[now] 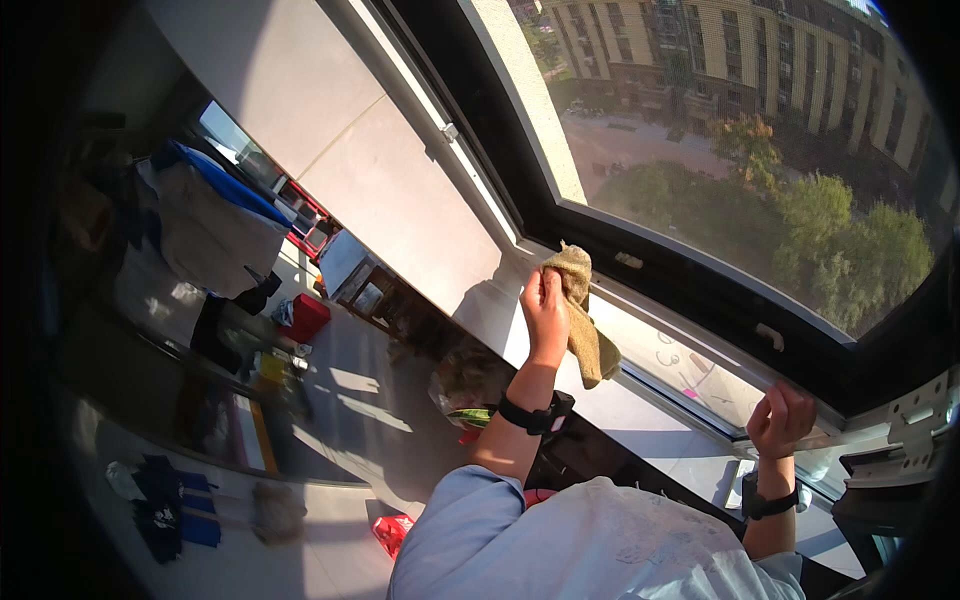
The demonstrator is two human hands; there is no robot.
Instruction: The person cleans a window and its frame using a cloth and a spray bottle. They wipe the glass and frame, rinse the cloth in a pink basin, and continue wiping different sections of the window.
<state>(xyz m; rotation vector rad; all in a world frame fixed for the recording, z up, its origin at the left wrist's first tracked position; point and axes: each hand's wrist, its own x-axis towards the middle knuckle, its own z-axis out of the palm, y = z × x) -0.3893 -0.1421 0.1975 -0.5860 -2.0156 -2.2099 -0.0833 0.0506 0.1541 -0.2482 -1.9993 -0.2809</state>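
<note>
My left hand [546, 311] grips a tan cloth [581, 319] at the lower left corner of a dark window frame [675, 281]. The cloth is bunched at the fingers, and its loose end hangs down over the pale sill. My right hand [781, 421] is at the frame's lower edge, farther right, with its fingers curled; whether they grip the edge is not plain. Both wrists wear black bands. Behind the frame, a mesh screen [735, 150] shows trees and a building outside.
A pale tiled wall [375, 150] runs beside the window. A metal bracket [919, 412] is at the far right. Below on the left are a red bin [307, 319], a plastic bag with plants [469, 382], a red packet [391, 534] and hanging clothes [214, 225].
</note>
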